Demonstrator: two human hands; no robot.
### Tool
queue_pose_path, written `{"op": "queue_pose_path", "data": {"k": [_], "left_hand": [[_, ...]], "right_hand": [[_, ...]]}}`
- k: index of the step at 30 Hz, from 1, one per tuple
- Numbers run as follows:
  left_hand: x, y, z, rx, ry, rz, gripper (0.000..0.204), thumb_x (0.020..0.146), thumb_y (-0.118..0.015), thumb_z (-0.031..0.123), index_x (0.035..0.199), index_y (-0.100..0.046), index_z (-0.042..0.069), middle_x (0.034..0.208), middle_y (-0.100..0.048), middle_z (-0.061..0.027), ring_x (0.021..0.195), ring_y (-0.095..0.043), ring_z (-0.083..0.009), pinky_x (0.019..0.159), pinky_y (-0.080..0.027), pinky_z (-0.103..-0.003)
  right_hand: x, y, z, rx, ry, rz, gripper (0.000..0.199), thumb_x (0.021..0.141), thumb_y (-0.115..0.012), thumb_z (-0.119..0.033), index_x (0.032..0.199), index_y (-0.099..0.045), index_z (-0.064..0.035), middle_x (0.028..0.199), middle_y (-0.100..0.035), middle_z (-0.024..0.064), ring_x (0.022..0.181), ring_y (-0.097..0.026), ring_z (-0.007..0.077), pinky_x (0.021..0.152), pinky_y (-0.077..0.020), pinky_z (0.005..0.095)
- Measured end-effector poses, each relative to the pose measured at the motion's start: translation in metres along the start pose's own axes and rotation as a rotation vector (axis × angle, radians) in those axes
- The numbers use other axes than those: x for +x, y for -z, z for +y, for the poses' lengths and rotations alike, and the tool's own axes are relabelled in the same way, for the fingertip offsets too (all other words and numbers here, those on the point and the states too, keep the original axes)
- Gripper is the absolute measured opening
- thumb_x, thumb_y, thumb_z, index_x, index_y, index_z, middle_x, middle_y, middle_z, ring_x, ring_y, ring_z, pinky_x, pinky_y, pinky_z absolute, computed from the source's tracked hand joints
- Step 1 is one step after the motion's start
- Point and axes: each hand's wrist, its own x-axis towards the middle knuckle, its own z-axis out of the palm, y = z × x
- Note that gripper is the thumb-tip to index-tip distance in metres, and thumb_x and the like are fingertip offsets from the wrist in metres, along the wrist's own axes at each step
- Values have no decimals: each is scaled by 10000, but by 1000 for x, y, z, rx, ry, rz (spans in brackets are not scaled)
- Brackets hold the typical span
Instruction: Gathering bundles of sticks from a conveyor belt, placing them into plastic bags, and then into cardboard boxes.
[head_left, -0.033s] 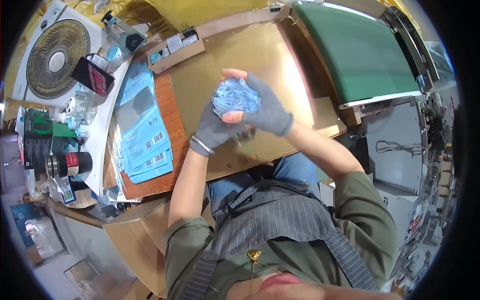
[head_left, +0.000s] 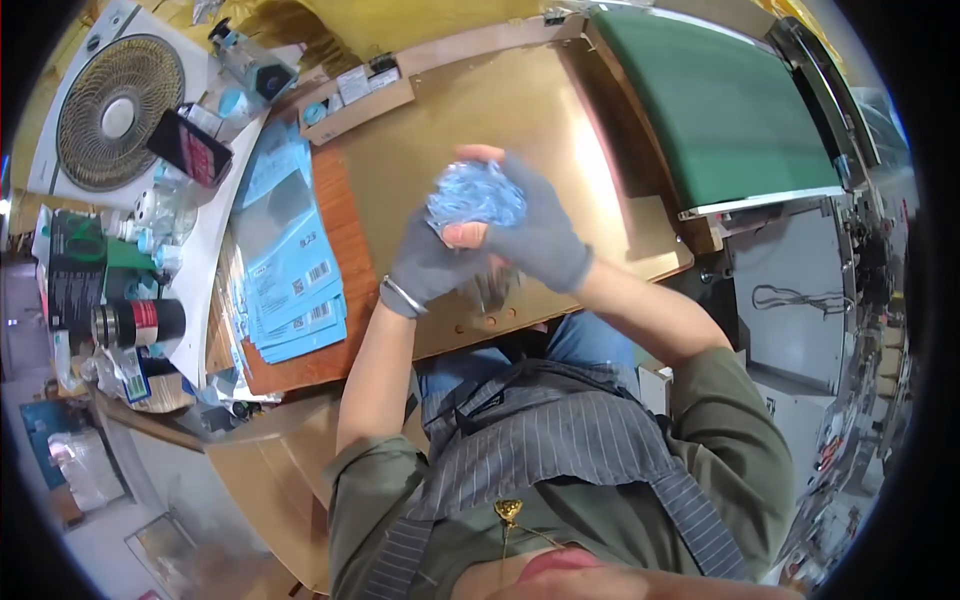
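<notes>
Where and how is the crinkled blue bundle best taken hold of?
Probably across its far and near edges, with the right hand coming from the right and the left hand steadying its lower left: the blue bundle looks rounded and loosely crinkled, with no visible handle.

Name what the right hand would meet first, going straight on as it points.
The blue bundle, which the right hand is touching; what lies beyond is uncertain, since depth is unclear.

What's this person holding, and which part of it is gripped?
A crinkled, shiny bluish bundle: the right hand grips its right side, the left hand holds its lower left. Its underside is hidden.
</notes>
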Motion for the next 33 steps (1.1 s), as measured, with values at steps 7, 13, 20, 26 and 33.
{"op": "queue_pose_path", "data": {"k": [7,13,20,26,33], "left_hand": [[-76,-82,-40,-1171,376,-78,744,703,-782,375,1277,-480,11,1208,-561,-108,1082,-571,-232,957,-472,-355],[-121,-13,-54,-1,279,-141,318,905,-572,333,952,-640,26,909,-658,-74,874,-606,-169,825,-476,-311],[-206,190,-143,1523,194,404,350,842,-583,204,1157,-558,54,1087,-615,-133,1005,-595,-314,852,-495,-423],[-199,195,-138,1415,153,390,296,858,-569,179,1124,-567,48,1094,-626,-110,1014,-596,-270,874,-495,-399],[-211,210,-147,1684,22,124,261,894,-499,125,1130,-579,47,1104,-631,-161,1002,-613,-304,820,-516,-388]], "right_hand": [[-28,-2,6,107,-187,-231,446,805,-682,-242,1154,-578,17,1052,-628,137,1000,-603,221,891,-464,336],[-58,-14,67,662,-436,-333,187,814,-638,-167,824,-625,20,785,-629,138,825,-620,255,818,-480,371],[-66,-25,76,736,-453,-254,203,809,-619,-211,794,-596,-10,761,-612,126,801,-598,268,836,-473,378],[-68,-28,75,694,-453,-195,198,805,-609,-203,810,-590,-6,766,-607,126,808,-598,261,855,-472,381],[-63,-37,69,673,-467,-199,192,809,-606,-198,813,-583,-7,769,-602,122,815,-598,248,848,-473,366]]}}
